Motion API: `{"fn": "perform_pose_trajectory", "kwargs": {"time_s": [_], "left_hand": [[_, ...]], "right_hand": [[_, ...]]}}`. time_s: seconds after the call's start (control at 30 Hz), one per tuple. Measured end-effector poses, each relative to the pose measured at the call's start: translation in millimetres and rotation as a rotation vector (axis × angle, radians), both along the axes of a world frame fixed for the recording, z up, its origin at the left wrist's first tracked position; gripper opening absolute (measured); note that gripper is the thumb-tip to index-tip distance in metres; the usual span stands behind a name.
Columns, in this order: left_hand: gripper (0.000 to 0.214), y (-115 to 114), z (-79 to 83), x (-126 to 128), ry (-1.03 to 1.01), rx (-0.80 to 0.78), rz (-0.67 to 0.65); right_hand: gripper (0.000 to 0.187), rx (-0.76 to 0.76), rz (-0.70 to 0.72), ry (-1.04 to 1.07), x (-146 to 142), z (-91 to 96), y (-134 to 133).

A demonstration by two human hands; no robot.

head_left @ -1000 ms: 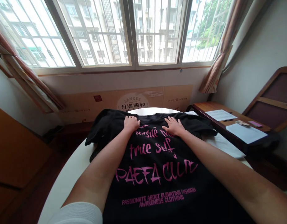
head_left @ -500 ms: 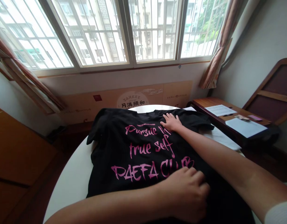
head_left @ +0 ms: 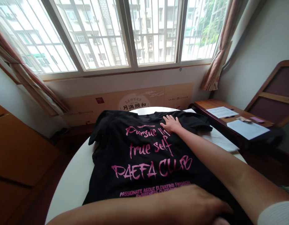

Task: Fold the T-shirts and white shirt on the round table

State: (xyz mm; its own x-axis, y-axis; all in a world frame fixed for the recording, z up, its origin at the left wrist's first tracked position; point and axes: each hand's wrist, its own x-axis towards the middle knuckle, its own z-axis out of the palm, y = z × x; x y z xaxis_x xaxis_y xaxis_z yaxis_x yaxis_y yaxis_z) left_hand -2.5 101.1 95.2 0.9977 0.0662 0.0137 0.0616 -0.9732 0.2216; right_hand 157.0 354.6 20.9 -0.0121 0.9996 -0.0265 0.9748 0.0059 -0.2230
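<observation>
Foreground: the left hand (head_left: 193,204) lies across the near part of the shirt, palm down, fingers (head_left: 219,206) extended and loosely together. It pinches no fold, though blur and the frame edge leave its exact contact with the cloth uncertain. A white cuff (head_left: 278,214) marks the right forearm at the lower right corner.

Middle ground: the right hand (head_left: 171,123) rests flat near the collar (head_left: 144,118), its fingers (head_left: 166,120) spread and open, holding nothing. Beneath both hands, a black T-shirt (head_left: 139,156) with pink lettering lies face up and spread out on a round white counter (head_left: 69,181), with the collar away from the viewer and the sleeve (head_left: 95,134) at the far left drooping toward the rim. Judged from its drape, the knit is light, soft and limp, and likely to shift and crease easily; the shoulders, sleeve ends and hem would offer the surest hold. A white cloth (head_left: 219,140) extends from beneath the shirt on the right.

Background: a wooden counter (head_left: 205,106) bearing papers (head_left: 247,129) and a pink card (head_left: 257,119); a printed cardboard panel (head_left: 132,103) below a barred window (head_left: 154,31) with curtains (head_left: 219,62).
</observation>
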Motion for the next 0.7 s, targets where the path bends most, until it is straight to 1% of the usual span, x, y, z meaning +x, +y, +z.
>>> {"fn": "perform_pose_trajectory", "kwargs": {"time_s": [0.03, 0.07, 0.1, 0.13, 0.17, 0.2, 0.23, 0.3, 0.37, 0.4, 0.47, 0.53, 0.6, 0.7], "left_hand": [[0.047, 12.3, -4.0, -17.9, -0.060, -0.085, 0.104], [0.045, 24.7, -9.0, -36.5, -0.108, -0.100, 0.261], [0.046, 36.0, -14.7, -54.7, -0.128, -0.055, 0.428], [0.050, 44.9, -20.5, -71.5, -0.111, 0.001, 0.557], [0.056, 50.3, -25.9, -86.3, -0.072, 0.032, 0.634], [0.062, 51.7, -30.5, -98.6, -0.028, 0.044, 0.667], [0.069, 49.1, -34.1, -108.4, 0.005, 0.038, 0.663], [0.083, 33.7, -38.6, -120.6, 0.016, 0.012, 0.590], [0.094, 12.1, -42.8, -125.2, -0.038, 0.014, 0.448], [0.091, 2.0, -46.2, -125.6, -0.066, 0.024, 0.351], [0.072, -12.5, -56.8, -124.3, -0.112, 0.065, 0.170], [0.056, -17.5, -70.5, -122.3, -0.139, 0.134, 0.055], [0.050, -15.8, -82.8, -120.8, -0.169, 0.220, 0.025], [0.047, -12.5, -93.6, -119.0, -0.218, 0.341, 0.023]], "right_hand": [[0.082, 0.001, -0.001, 0.002, 0.3, -0.7, 0.4], [0.082, 0.003, -0.002, 0.004, 0.4, -1.3, 0.9], [0.082, 0.005, -0.003, 0.005, 0.4, -1.8, 1.2], [0.082, 0.006, -0.003, 0.005, 0.4, -2.2, 1.4], [0.082, 0.007, -0.003, 0.004, 0.3, -2.5, 1.4], [0.082, 0.008, -0.003, 0.001, 0.3, -2.7, 1.3], [0.082, 0.007, -0.001, -0.003, 0.3, -2.9, 1.3], [0.083, 0.005, 0.001, -0.012, 0.7, -3.1, 1.5], [0.082, 0.000, 0.001, -0.022, 1.8, -3.2, 3.0], [0.082, -0.004, 0.001, -0.026, 2.6, -3.3, 4.5], [0.083, -0.010, -0.001, -0.032, 4.7, -3.4, 8.9], [0.083, -0.017, -0.005, -0.036, 6.8, -3.4, 14.5], [0.084, -0.021, -0.008, -0.039, 8.5, -3.6, 20.0], [0.084, -0.021, -0.012, -0.047, 9.4, -4.4, 25.4]]}}
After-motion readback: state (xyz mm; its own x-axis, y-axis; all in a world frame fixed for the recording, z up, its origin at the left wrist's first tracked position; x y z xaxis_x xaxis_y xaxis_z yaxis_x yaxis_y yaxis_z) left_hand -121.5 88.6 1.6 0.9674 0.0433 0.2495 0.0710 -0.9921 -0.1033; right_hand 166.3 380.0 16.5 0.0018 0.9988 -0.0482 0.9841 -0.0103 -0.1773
